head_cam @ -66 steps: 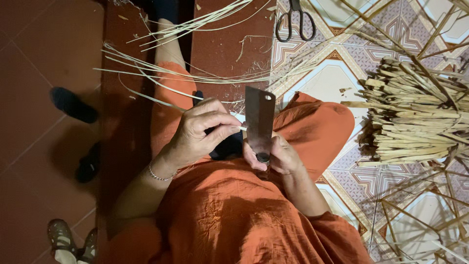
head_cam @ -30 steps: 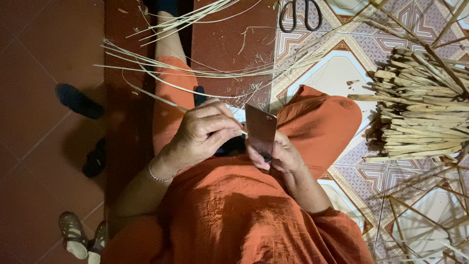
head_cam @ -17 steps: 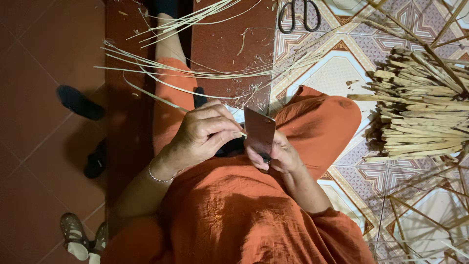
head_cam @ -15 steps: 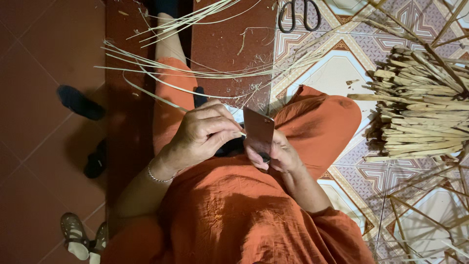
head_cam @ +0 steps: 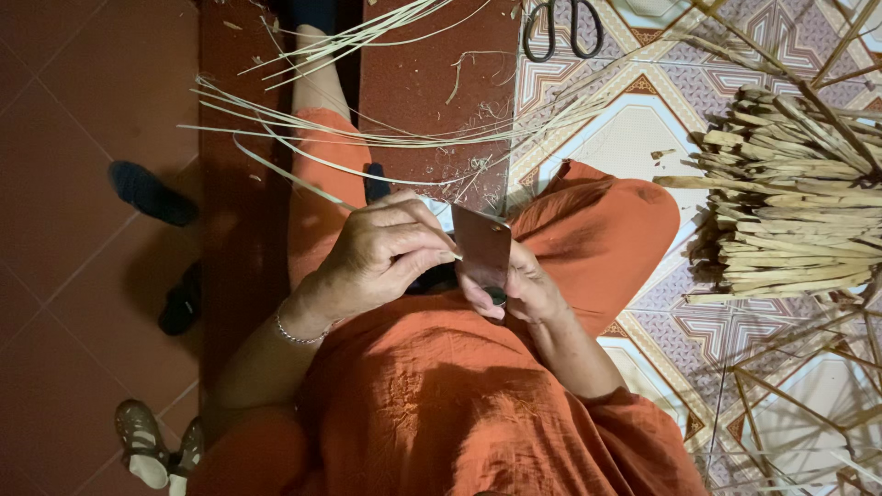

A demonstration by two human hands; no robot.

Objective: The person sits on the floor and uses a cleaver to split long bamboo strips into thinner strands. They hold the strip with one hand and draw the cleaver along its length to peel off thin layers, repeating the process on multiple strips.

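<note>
Centrally, over the orange-clad lap, both hands were held close together. The left hand [head_cam: 381, 257], a thin bracelet at its wrist, was curled with fingers pinched on a thin pale strip [head_cam: 303, 184] running off to the far left. The right hand [head_cam: 519, 285] was clenched around the handle of a broad cleaver [head_cam: 482, 253], blade upright between the two hands. Compared with two seconds before, the cleaver had been lowered and tilted slightly; the hands had barely shifted. Scissors [head_cam: 560, 28] lay on the far tiled floor, a bundle of split sticks [head_cam: 799, 202] at right.
</note>
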